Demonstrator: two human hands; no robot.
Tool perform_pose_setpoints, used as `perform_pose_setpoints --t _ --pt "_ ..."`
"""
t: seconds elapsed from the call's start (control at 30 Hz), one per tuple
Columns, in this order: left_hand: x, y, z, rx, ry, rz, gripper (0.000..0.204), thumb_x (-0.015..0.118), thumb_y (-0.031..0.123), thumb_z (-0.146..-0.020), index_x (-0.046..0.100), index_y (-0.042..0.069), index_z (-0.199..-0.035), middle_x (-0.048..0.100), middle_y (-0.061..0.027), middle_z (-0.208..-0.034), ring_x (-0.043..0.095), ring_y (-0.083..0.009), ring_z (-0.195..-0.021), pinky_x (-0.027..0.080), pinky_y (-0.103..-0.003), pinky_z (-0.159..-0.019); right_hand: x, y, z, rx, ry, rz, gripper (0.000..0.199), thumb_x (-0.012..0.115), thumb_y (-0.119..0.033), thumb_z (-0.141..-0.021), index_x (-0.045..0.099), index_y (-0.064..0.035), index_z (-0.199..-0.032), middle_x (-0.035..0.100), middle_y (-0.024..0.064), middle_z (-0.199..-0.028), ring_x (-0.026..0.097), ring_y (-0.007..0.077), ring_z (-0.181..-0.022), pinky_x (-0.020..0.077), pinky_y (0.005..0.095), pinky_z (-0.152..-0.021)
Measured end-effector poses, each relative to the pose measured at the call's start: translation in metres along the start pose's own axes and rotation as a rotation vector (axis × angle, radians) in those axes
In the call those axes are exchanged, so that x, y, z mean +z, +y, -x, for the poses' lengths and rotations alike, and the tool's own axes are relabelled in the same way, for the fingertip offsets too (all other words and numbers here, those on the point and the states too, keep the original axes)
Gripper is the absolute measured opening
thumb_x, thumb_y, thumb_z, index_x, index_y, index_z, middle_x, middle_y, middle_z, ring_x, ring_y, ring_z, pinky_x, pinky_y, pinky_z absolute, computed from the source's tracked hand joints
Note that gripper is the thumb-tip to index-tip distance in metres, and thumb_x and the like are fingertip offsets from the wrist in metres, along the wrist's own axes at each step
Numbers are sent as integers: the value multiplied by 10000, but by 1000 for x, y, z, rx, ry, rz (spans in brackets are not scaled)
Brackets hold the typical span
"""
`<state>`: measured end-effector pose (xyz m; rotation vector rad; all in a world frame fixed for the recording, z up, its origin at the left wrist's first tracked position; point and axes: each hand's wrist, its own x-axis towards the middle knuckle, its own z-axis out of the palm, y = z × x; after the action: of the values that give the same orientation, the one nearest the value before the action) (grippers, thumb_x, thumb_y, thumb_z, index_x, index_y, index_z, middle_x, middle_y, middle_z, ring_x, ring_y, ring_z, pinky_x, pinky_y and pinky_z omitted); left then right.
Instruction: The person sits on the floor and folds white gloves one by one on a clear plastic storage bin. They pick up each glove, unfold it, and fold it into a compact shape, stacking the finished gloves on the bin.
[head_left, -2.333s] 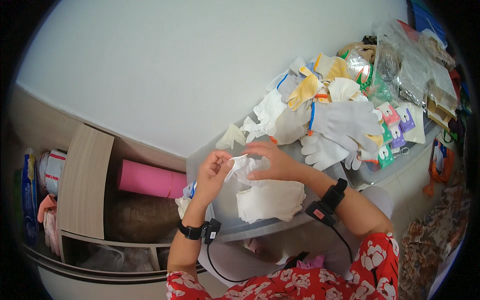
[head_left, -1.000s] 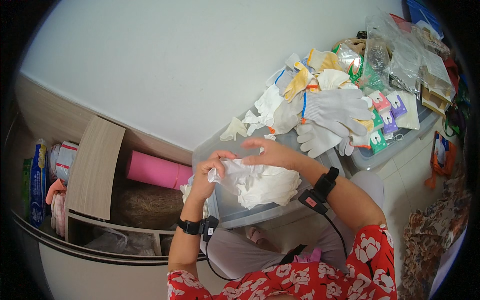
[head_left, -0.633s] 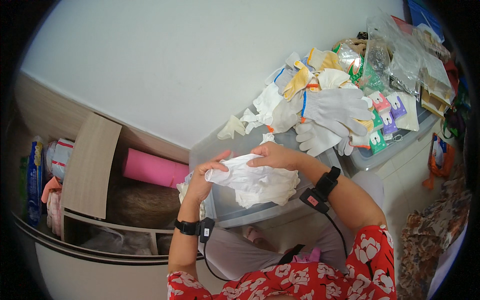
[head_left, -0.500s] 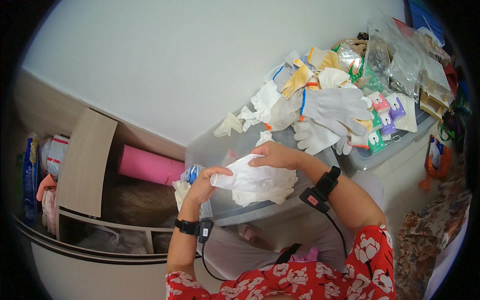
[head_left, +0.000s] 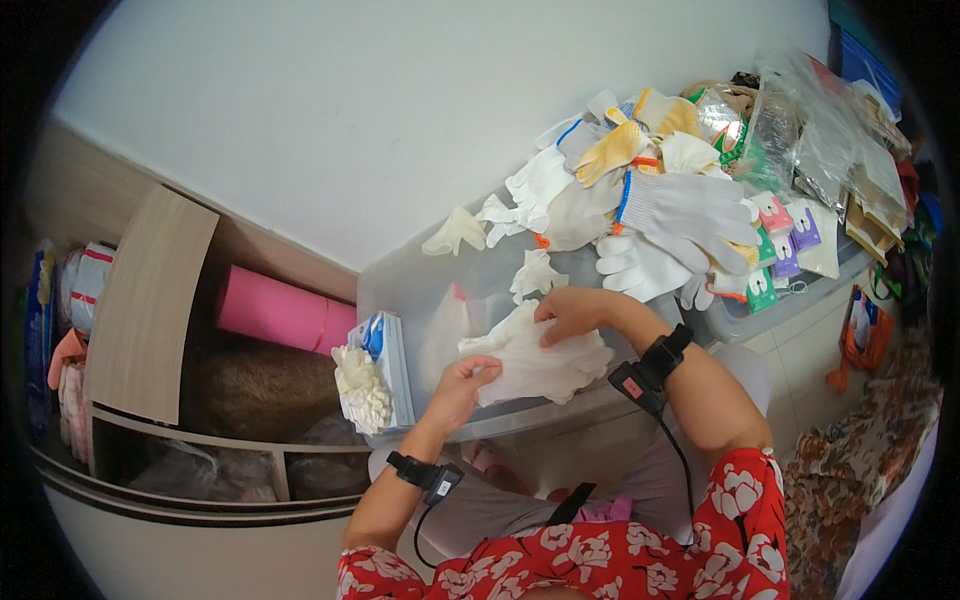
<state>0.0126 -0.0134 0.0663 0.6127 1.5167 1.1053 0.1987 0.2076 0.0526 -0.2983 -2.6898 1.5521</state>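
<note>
A small pile of thin white gloves [head_left: 545, 365] lies spread on the lid of a clear plastic bin [head_left: 400, 275] before me. My left hand [head_left: 460, 390] is closed in a pinch at the left edge of the top glove. From the right, my right hand [head_left: 575, 315] rests on the same glove, with bent fingers gripping its upper part; the fingertips are partly hidden. Just beyond that hand lies a crumpled white glove [head_left: 537, 275]. A blue and white box [head_left: 398, 370] stands left of my left hand, with a bunch of cream gloves [head_left: 362, 390] against it.
Knit work gloves [head_left: 685, 215], white, grey and yellow, are heaped at the right, beside small coloured packets [head_left: 775, 215] and clear plastic bags [head_left: 815, 120]. At the left is an open wooden cabinet [head_left: 150, 300] with a pink roll [head_left: 280, 310]. An orange package [head_left: 868, 325] sits on the floor.
Both hands have lowered the white glove from mid-air onto the pile. My left hand has moved right and down, uncovering the box and the cream gloves.
</note>
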Motion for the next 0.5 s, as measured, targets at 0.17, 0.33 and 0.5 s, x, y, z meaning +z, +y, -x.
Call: perform_pose_setpoints --t 0.17,0.33,0.5 --pt "-21 -11 -7 114 178 -19 124 707 -31 -869 676 33 -970 674 -29 -934 640 -115 -813 543 -255 -731 10 4 -20 12 198 -58 333 741 -272 -792 715 -12 -998 695 165 -883 655 274 -829 503 369 -736" --pt "-29 -10 -11 197 261 -118 171 709 -61 -848 686 36 -987 672 -36 -962 629 -111 -838 526 -254 -761 19 7 -33 32 352 40 288 729 -250 -786 722 -35 -978 705 157 -897 670 300 -860 513 385 -751" --pt "-41 -25 -20 330 325 -456 242 746 -44 -808 696 30 -1033 662 -39 -1019 612 -120 -880 506 -253 -784 32 10 -38 83 511 69 208 723 -209 -761 721 -63 -909 706 144 -908 671 338 -895 528 443 -793"
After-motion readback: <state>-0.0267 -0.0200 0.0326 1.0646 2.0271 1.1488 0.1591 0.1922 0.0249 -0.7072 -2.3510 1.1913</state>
